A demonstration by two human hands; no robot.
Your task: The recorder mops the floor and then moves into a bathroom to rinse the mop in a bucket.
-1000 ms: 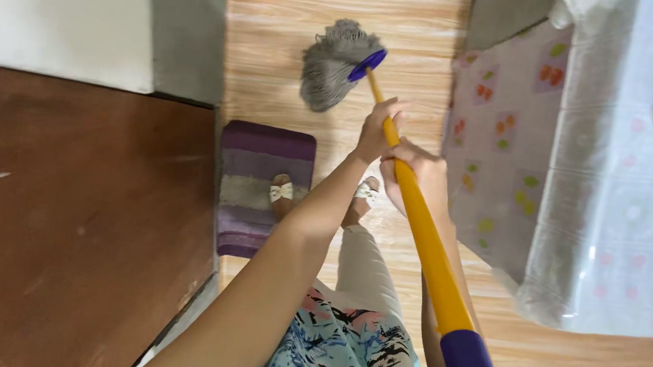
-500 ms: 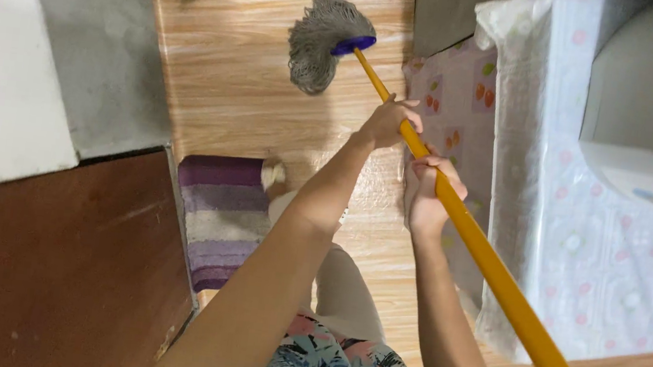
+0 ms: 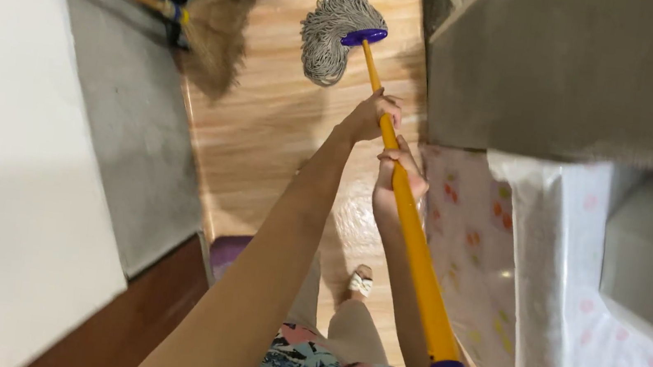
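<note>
Head view, entry one: a string mop, grey yarn head (image 3: 328, 33) with a purple collar, yellow handle (image 3: 409, 219) ending in a purple grip near the bottom edge; the head lies on the wood-grain floor (image 3: 266, 135), further from the person than a second ago and now close to the far end of the passage. Left hand (image 3: 369, 117): closed round the handle, forward of the other. Right hand (image 3: 394, 185): closed round the handle just behind it, the two near each other but apart. Both arms reach out longer than half a second ago, so the stroke is judged a push away from the body (the wet sheen on the boards beside the right forearm suggests ground already covered). Newly in view: a straw broom (image 3: 212, 32) lying at the upper left, bristles on the floor near the mop head without touching it. The purple striped mat (image 3: 225, 251) has slid down the picture, mostly hidden behind the left arm. One sandalled foot (image 3: 362, 282) shows beside it. Right side: a patterned plastic cover (image 3: 549, 261) over furniture, beside a grey concrete wall (image 3: 581, 74).
</note>
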